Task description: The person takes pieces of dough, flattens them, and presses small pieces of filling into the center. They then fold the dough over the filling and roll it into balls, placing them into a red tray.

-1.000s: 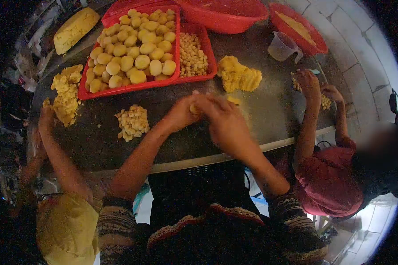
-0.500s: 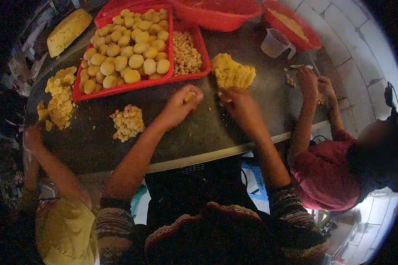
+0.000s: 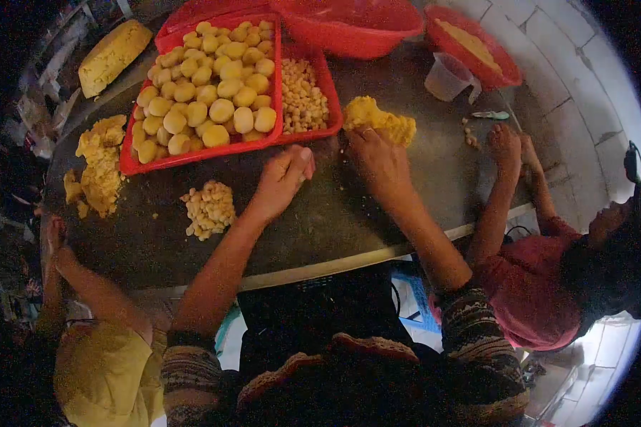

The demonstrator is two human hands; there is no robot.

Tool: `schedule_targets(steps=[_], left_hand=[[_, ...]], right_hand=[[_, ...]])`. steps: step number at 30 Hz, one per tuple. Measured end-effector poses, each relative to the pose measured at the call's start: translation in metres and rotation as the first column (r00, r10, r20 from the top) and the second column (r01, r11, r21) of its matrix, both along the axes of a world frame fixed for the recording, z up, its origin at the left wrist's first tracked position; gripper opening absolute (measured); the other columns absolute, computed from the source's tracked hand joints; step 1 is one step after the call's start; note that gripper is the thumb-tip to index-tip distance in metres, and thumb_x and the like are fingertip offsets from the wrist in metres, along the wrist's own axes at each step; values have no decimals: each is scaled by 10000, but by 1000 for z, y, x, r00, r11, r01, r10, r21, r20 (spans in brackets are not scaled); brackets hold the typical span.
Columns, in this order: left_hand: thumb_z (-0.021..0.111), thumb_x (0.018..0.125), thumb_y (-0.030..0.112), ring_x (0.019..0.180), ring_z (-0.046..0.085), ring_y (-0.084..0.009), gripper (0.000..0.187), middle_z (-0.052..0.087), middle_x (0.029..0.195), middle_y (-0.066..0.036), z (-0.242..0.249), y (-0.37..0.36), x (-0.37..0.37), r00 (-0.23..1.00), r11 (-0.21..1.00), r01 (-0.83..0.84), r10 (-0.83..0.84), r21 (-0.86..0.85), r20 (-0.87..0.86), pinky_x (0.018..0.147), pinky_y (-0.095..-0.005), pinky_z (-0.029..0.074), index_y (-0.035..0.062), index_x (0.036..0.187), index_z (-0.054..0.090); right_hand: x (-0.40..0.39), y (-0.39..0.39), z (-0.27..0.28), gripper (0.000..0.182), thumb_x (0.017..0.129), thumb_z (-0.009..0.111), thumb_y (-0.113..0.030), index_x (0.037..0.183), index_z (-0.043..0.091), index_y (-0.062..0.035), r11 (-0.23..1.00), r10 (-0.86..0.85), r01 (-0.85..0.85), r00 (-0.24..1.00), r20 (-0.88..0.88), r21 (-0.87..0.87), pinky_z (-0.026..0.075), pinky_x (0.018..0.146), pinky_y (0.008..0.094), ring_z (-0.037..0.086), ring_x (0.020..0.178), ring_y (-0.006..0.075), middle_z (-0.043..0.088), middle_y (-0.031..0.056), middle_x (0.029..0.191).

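My left hand [image 3: 281, 181] is closed above the dark table, just below the front edge of the red tray [image 3: 214, 151] of round yellow balls [image 3: 221, 111]. Whatever its curled fingers hold, if anything, is hidden. My right hand [image 3: 377, 153] presses its closed fingertips on the near side of the yellow dough lump [image 3: 392, 129], gripping its edge. A ring shows on one finger. A pile of small pale pieces [image 3: 209, 210] lies left of my left hand. More pale pieces [image 3: 303, 96] fill a second red tray, partly under the first.
Crumbly yellow dough [image 3: 101, 167] and a large dough block [image 3: 114, 57] lie left. Behind are a red basin [image 3: 356, 32], a clear measuring cup [image 3: 449, 77] and a red bowl [image 3: 502, 67]. Co-workers' hands [image 3: 504, 148] work right, and others [image 3: 57, 235] left.
My right hand has moved up onto the dough lump. My left hand has turned, and the yellow piece seen in it before is now hidden. The right co-worker's hand has left the small tool.
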State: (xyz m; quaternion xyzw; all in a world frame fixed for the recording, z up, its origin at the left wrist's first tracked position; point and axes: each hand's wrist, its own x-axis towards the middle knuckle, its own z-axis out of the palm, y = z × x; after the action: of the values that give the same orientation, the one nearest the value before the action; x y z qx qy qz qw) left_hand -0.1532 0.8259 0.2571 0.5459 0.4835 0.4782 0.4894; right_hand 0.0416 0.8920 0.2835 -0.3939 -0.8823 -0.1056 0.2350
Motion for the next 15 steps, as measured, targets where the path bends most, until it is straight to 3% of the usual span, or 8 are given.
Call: schedule_targets(steps=[2, 6, 8, 9, 11, 12, 14, 15], left_hand=[[430, 964, 288, 581, 423, -73, 273, 474, 710, 12, 6, -2, 4, 999, 1000, -4, 4, 0, 36, 522, -222, 395, 49, 945, 561], [485, 940, 303, 552, 441, -68, 275, 499, 740, 0, 20, -6, 9, 996, 999, -43, 40, 30, 75, 510, -235, 450, 37, 975, 547], [507, 930, 305, 534, 445, -65, 276, 511, 753, -6, 22, -7, 8, 997, 999, -37, 36, 2, 72, 500, -240, 464, 35, 959, 555], [472, 938, 348, 499, 412, -61, 312, 484, 726, 3, 22, -7, 6, 995, 1000, 1, 1, -14, 100, 455, -227, 434, 48, 939, 556], [437, 947, 391, 463, 379, -58, 354, 457, 700, 12, 16, -8, 3, 990, 999, 31, -26, -33, 136, 411, -215, 405, 60, 919, 558], [422, 946, 420, 459, 370, -56, 386, 455, 697, 15, 14, -6, 1, 996, 995, 15, -6, -101, 91, 400, -213, 381, 64, 878, 553], [407, 945, 449, 455, 362, -54, 421, 453, 694, 17, 10, 0, -1, 999, 986, -5, 14, -169, 50, 389, -212, 357, 68, 837, 548], [392, 946, 464, 465, 367, -54, 442, 449, 684, 20, 7, 1, -2, 995, 987, 16, 1, -163, 104, 391, -208, 342, 71, 803, 538]], right_hand=[[0, 0, -2, 225, 798, 490, -95, 987, 598, -36, 992, 11, -8, 1000, 23, -129, 496, 730, 424, 591, 879, 330, 580, 172, 988], [6, -2, -18, 191, 809, 572, -156, 983, 615, -91, 999, -15, 14, 999, -34, -37, 500, 662, 408, 611, 808, 307, 607, 110, 890], [9, -15, -6, 198, 792, 605, -158, 975, 613, -82, 972, -71, 69, 997, 0, -225, 494, 660, 407, 609, 803, 313, 612, 113, 911], [12, -16, -6, 198, 792, 605, -158, 975, 613, -82, 973, -71, 69, 997, 0, -221, 494, 660, 407, 609, 803, 313, 612, 113, 911], [22, -17, -9, 201, 802, 613, -158, 979, 609, -64, 894, -120, 61, 987, -107, -445, 486, 669, 395, 606, 795, 322, 612, 137, 941], [25, -16, -11, 201, 802, 613, -158, 979, 609, -64, 894, -117, 60, 988, -103, -445, 486, 669, 395, 606, 795, 322, 612, 137, 941], [31, -15, -13, 231, 847, 561, -222, 946, 600, -17, 712, -188, -331, 760, -622, -619, 482, 747, 427, 591, 869, 375, 615, 202, 929], [35, -14, -15, 231, 847, 561, -222, 946, 600, -17, 708, -194, -328, 761, -619, -625, 482, 747, 427, 591, 869, 375, 615, 202, 929]])
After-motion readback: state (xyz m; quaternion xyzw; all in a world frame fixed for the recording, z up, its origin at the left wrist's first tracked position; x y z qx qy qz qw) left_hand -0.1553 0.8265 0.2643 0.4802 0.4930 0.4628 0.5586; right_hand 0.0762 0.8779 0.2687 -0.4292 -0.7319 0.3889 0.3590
